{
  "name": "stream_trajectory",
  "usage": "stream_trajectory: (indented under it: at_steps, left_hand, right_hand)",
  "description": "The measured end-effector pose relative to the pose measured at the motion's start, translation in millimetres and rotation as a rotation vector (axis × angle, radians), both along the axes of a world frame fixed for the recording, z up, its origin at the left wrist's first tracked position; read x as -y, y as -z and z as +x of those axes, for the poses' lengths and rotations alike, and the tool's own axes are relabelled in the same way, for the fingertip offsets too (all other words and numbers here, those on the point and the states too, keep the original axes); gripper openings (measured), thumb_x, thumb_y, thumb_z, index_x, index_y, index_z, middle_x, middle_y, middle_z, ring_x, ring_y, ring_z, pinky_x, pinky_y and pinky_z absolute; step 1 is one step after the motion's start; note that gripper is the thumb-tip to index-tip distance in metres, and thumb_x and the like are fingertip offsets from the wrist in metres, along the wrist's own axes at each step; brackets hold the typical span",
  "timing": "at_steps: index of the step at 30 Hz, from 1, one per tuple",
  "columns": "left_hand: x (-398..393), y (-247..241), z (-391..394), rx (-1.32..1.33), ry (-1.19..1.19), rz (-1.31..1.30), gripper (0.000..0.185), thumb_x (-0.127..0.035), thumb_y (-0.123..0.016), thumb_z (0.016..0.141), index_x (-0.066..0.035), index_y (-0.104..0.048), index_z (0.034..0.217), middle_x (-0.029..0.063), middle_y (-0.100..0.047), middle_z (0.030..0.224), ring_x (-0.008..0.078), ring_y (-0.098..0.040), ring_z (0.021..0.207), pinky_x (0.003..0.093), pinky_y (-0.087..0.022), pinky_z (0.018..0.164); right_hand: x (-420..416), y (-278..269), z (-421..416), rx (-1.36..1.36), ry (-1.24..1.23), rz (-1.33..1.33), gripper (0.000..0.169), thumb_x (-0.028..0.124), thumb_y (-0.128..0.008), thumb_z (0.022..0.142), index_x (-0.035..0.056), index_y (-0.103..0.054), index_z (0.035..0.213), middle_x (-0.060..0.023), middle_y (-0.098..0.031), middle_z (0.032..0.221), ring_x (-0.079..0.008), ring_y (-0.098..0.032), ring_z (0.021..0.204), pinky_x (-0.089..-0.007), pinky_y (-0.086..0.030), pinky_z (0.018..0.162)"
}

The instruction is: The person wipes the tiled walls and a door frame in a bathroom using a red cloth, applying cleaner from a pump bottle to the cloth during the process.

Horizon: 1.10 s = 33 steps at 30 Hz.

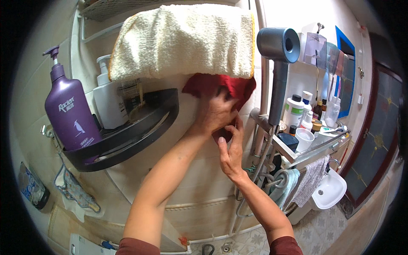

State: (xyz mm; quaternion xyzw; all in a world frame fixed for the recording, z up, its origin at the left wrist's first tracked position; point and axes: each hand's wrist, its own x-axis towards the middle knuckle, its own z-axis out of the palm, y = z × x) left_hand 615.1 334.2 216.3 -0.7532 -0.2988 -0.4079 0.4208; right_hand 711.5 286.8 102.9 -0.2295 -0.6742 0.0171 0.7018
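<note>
A red cloth (245,87) hangs below a thick cream towel (188,41) with an orange edge. My left hand (215,111) is closed on the red cloth, its fingertips partly lost in the folds. Just beneath and to the right is my right hand (232,149), fingers curled and thumb apart, against the cloth's dark lower end. Whether it grips that end is not clear. The towel covers the upper part of the red cloth and whatever holds it up.
Left, a black corner shelf (127,140) carries a purple pump bottle (73,111) and a white pump bottle (110,105). Right, a grey-blue hand shower or dryer-shaped unit (279,76) sits in a bracket above a metal hose (266,159). Beyond stand a crowded shelf (318,151) and washbasin (331,188).
</note>
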Motion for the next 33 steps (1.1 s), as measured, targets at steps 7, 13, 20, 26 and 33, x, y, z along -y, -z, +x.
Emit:
stream_trajectory:
  at_steps: [7, 13, 20, 26, 33]
  left_hand:
    - [18.1, -14.5, -8.6, 0.307, -0.247, 0.275, 0.059, -0.041, -0.072, 0.072, -0.022, -0.056, 0.125, 0.0189, -0.054, 0.107, 0.0436, -0.048, 0.107, 0.0631, -0.037, 0.089]
    - [8.0, 43.1, -30.9, 0.244, -0.132, 0.15, 0.058, -0.041, -0.074, 0.071, -0.024, -0.058, 0.124, 0.0189, -0.048, 0.122, 0.0462, -0.043, 0.115, 0.0706, -0.027, 0.1]
    - [20.8, 71.7, -77.3, -0.02, -0.15, 0.003, 0.058, -0.038, -0.07, 0.071, -0.018, -0.058, 0.124, 0.0225, -0.051, 0.123, 0.046, -0.047, 0.114, 0.0607, -0.035, 0.1]
    - [46.5, 77.0, -108.2, -0.22, -0.253, -0.12, 0.046, -0.042, -0.064, 0.076, -0.016, -0.065, 0.115, 0.0207, -0.054, 0.121, 0.0455, -0.043, 0.123, 0.0571, -0.037, 0.102]
    - [64.8, 73.6, -133.2, -0.279, -0.132, -0.101, 0.041, -0.045, -0.064, 0.08, -0.016, -0.067, 0.109, 0.0148, -0.054, 0.125, 0.0422, -0.037, 0.132, 0.0501, -0.042, 0.103]
  right_hand:
    - [-11.1, -29.3, -11.3, 0.029, -0.093, 0.049, 0.036, 0.007, -0.052, 0.09, 0.0007, -0.042, 0.124, -0.0228, -0.032, 0.147, -0.0352, -0.039, 0.133, -0.039, -0.031, 0.109]
    - [-1.6, 9.7, -14.2, 0.102, -0.077, 0.108, 0.049, 0.004, -0.052, 0.088, 0.0014, -0.036, 0.135, -0.0231, -0.034, 0.146, -0.0343, -0.043, 0.129, -0.0389, -0.033, 0.108]
    - [15.8, 40.1, -44.1, 0.171, -0.004, 0.104, 0.05, 0.005, -0.058, 0.083, 0.0009, -0.042, 0.131, -0.0232, -0.036, 0.139, -0.0393, -0.039, 0.129, -0.0453, -0.031, 0.109]
    - [19.6, 45.2, -57.4, 0.153, 0.008, 0.108, 0.039, 0.001, -0.057, 0.081, -0.0007, -0.051, 0.119, -0.0186, -0.053, 0.115, -0.035, -0.052, 0.109, -0.042, -0.042, 0.096]
    - [23.6, 37.3, -65.2, 0.24, -0.092, 0.023, 0.025, 0.001, -0.058, 0.082, -0.0013, -0.055, 0.107, -0.0184, -0.058, 0.098, -0.0344, -0.059, 0.091, -0.0391, -0.049, 0.08]
